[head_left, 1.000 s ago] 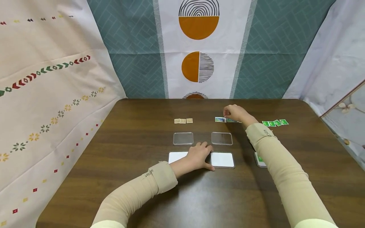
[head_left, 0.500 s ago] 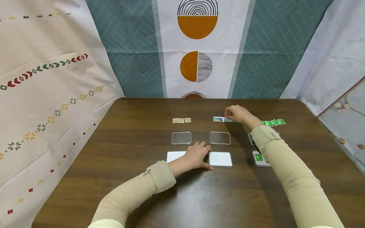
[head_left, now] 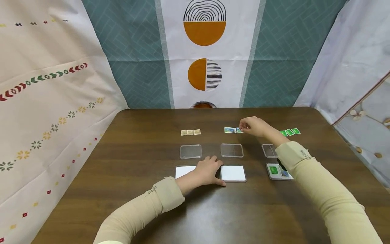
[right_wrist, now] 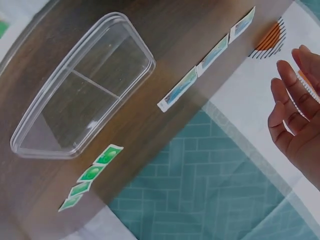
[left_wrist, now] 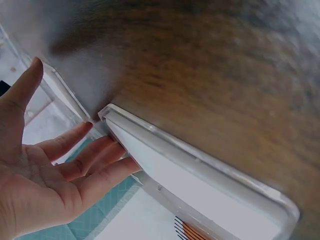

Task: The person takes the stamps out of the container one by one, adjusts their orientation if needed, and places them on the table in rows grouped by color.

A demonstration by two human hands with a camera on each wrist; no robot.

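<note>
My left hand [head_left: 208, 171] lies with spread fingers between two shallow clear cases, the left white-filled case [head_left: 182, 170] and the middle white-filled case [head_left: 233, 173]. In the left wrist view its fingertips are right at the edge of the left one, and the thumb [left_wrist: 30, 82] points toward the other. My right hand [head_left: 254, 126] is over the row of blue stamps [head_left: 230, 130], partly hiding them in the head view. Its fingers are loosely bent, with nothing visible between them in the right wrist view, where several blue stamps [right_wrist: 181, 89] lie end to end.
Tan stamps [head_left: 190, 132] and green stamps [head_left: 289, 132] flank the blue ones. Clear lids lie nearer: a left lid [head_left: 190, 151], a middle lid [head_left: 232, 150] and a divided right lid [head_left: 268, 150]. A right-hand case [head_left: 278, 178] holds a green stamp and a blue one.
My right hand has shifted slightly to the right along the blue stamps, and its sleeve now uncovers more of the right-hand case. The left hand stays between the two cases. The head view has shifted a little.
</note>
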